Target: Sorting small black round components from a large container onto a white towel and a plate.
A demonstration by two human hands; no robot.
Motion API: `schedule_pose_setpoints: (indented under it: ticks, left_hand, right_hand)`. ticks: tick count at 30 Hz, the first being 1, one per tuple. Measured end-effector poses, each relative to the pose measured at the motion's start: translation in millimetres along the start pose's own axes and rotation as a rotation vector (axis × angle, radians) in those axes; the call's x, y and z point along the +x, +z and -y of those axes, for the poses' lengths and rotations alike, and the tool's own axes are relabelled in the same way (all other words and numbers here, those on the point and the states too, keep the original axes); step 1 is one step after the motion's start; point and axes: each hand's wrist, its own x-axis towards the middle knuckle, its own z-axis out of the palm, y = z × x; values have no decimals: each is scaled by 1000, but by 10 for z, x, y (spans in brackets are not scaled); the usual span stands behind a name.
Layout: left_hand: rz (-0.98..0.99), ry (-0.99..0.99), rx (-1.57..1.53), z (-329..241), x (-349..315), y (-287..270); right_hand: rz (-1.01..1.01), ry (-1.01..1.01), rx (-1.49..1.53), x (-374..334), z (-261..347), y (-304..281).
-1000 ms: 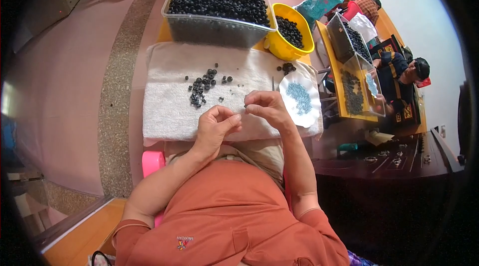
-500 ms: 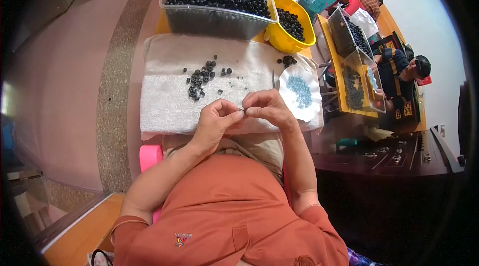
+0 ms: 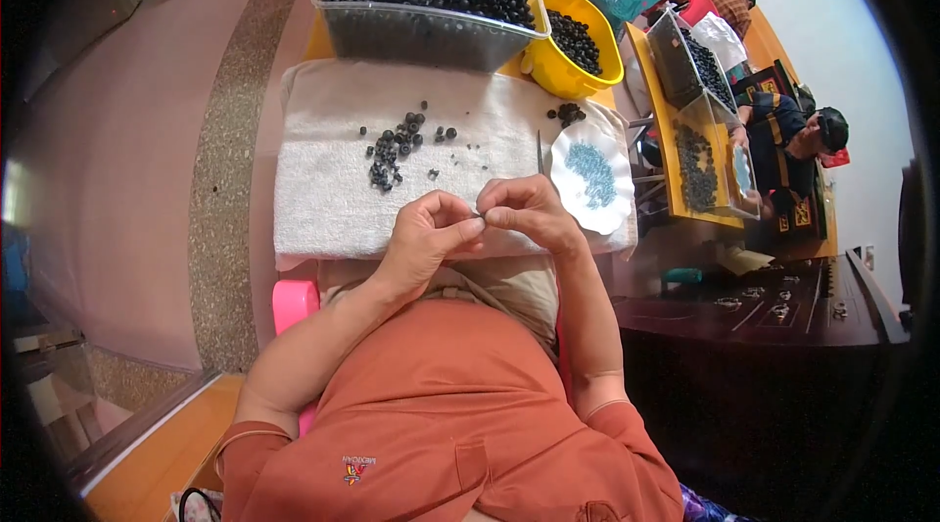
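My left hand and my right hand meet fingertip to fingertip over the near side of a white towel. Both are closed in a pinch on one small dark piece, mostly hidden by the fingers. Beyond my left hand lies a loose cluster of black, bead-like round pieces, some with visible holes. Close to my right hand sits a white scalloped plate with many tiny light-blue bits. A thin dark tool lies along the plate's left side.
A large clear bin of black pieces stands at the far edge, beside a yellow basin holding more. A few black pieces lie above the plate. At the right, another person works at a table with clear bins.
My hands stay pinched together at nearly the same spot, with only a slight shift of the fingers. The view has moved a little; the pieces on the towel look unchanged.
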Motion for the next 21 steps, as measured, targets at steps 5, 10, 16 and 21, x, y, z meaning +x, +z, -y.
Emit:
schedule_pose_setpoints:
  ticks: [5, 10, 16, 21]
  left_hand:
    - [12, 11, -3, -2, 8, -26]
    - [12, -10, -23, -8, 12, -19]
    - [31, -37, -65, -30, 3, -27]
    - [49, -53, -71, -26, 1, -35]
  right_hand:
    - [-7, -57, -9, 1, -48, 28]
    - [-62, -91, -7, -12, -145, 44]
    - [-60, -143, -15, -19, -154, 82]
    - [-24, -209, -171, -47, -159, 32]
